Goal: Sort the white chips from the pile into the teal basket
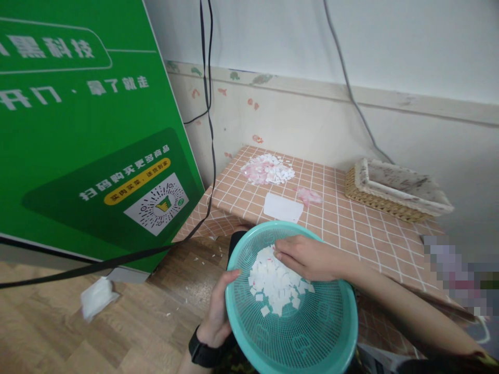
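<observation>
While my left hand (218,311) grips the teal basket (312,337) by its rim at nine o'clock, my right hand (307,257) rests half-curled on the white paper bits (275,283) inside, below the desk (351,218).

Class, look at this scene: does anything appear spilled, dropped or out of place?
Yes. Tiny white scraps lie scattered on the wooden floor beside the checked table, and a crumpled white paper wad lies near the green sign. They look dropped from the teal mesh basket of white pieces.
</observation>
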### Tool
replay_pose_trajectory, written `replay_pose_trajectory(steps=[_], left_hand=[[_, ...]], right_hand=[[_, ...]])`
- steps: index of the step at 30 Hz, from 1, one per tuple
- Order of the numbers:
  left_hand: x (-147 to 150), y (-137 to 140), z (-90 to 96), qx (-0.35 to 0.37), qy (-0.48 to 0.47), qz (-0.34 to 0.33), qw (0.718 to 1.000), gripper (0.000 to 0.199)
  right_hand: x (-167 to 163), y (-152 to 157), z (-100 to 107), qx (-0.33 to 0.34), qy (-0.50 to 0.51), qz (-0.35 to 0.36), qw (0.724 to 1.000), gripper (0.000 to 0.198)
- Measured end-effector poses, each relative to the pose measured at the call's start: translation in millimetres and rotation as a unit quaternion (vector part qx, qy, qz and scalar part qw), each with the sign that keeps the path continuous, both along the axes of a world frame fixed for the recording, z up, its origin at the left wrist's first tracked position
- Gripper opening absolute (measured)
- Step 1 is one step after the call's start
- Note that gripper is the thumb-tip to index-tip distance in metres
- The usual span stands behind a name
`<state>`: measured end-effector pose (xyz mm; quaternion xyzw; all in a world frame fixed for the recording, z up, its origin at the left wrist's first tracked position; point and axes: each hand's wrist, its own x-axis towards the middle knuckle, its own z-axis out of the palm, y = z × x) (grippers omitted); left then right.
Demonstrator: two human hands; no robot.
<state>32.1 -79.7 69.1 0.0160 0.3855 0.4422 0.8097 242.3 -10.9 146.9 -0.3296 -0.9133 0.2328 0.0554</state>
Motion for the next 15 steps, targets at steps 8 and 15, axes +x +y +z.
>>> replay_pose_trajectory(steps=[8,15], left_hand=[[2,2,4.9,-0.001,0.001,0.011,1.000,0.019],[-1,0,-1.7,-0.010,0.007,0.013,1.000,0.019]], right_hand=[[4,2,-8,-0.021,0.048,0.021,0.998,0.032],[16,7,-6,-0.013,0.121,-0.008,0.993,0.029]])
